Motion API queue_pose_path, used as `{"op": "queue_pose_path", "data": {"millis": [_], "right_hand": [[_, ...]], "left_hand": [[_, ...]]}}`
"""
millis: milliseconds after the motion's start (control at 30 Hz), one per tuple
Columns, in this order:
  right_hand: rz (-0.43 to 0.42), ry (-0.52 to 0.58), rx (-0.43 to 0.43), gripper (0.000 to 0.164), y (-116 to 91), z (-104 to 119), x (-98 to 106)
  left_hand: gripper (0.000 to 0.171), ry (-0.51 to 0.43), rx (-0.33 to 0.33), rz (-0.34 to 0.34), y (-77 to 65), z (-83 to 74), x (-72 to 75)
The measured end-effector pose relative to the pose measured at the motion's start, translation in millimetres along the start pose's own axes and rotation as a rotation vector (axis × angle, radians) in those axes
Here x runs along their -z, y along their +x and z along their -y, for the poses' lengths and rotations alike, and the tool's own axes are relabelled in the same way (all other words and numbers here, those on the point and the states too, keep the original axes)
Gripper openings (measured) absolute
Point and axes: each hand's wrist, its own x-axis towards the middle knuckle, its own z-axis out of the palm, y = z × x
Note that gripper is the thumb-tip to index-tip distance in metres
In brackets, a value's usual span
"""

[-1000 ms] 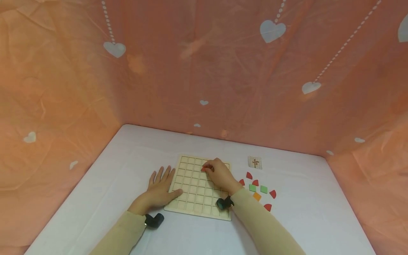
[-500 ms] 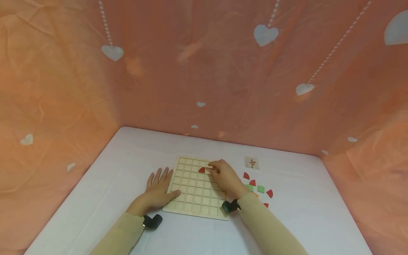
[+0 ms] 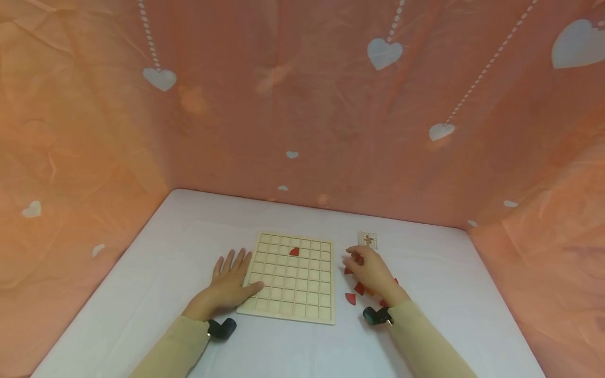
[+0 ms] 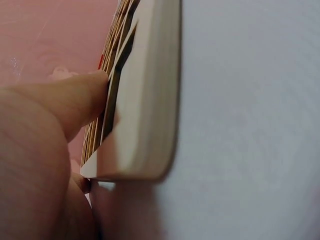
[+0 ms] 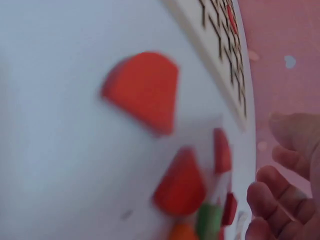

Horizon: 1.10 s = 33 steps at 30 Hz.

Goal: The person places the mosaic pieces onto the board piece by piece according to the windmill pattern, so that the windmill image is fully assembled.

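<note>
My left hand (image 3: 227, 287) lies with fingers spread along the left side of a wooden grid board (image 3: 285, 314). Its thumb (image 4: 82, 97) rests on the board's rim in the left wrist view. One red quarter-circle tile (image 3: 294, 252) lies on a square in the board's upper part. To the right of the board, my right hand (image 3: 375, 271) hovers over loose tiles, its fingers loosely bent around nothing. Beneath it show red quarter-circle tiles (image 5: 142, 91), a green tile (image 5: 209, 220) and an orange tile (image 5: 182, 231); the hand partly hides the group in the head view.
A small card (image 3: 367, 240) with a grid and a pinwheel-like pattern lies behind the right hand. White cloth covers the table (image 3: 212, 210). Pinkish-orange curtains (image 3: 321, 115) with white hearts stand around the back and sides.
My right hand has let go of the red quarter-circle tile on the board and moved right, over the loose tiles. The left hand stays at the board's edge. The head view has shifted slightly.
</note>
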Motion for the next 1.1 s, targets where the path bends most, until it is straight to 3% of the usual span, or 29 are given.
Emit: {"op": "queue_pose_path", "data": {"millis": [233,600,1100], "right_hand": [[-0.025,0.036,-0.055,0.044,-9,-13,-4],[-0.028,0.061,-0.114,0.041,-13,-13,-9],[-0.037,-0.012,-0.101,0.025,-13,-10,-11]], "left_hand": [[0.092,0.007,0.001,0.001,0.6,2.3,-1.3],[0.091,-0.006,-0.004,0.003,-1.1,-0.2,1.3],[0.091,0.005,-0.005,0.009,-0.5,-0.3,0.9]]}}
